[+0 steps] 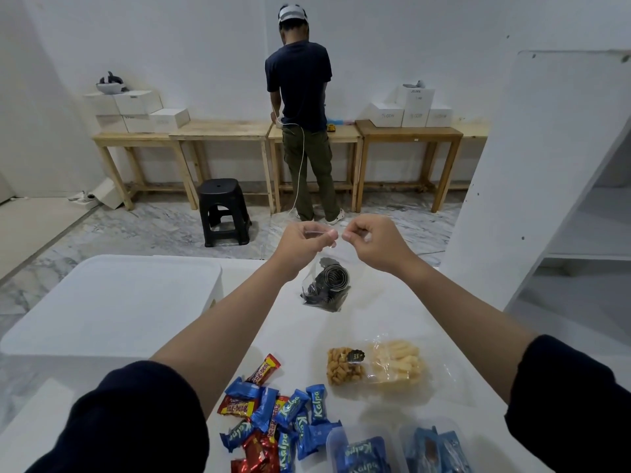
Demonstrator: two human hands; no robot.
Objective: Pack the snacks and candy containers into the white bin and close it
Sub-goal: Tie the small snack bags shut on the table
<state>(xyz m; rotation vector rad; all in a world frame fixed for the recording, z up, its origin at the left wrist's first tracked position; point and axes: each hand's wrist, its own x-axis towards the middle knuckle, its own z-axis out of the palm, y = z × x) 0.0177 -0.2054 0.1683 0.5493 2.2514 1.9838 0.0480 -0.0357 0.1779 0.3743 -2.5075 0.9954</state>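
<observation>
White tabletop [392, 322] fills the lower frame, with my lidded white bin [112, 302] at left. Both my left hand [304, 238] and right hand [370, 242] pinch the top of a clear bag [327, 285] of dark coils at centre. Wrapped candies [273, 414] lie below, and two containers [399, 448] are cut off by the bottom edge.

Blue and red wrapped candies [273, 414]; black coils in clear bag [327, 283]; white bin [112, 302].
</observation>
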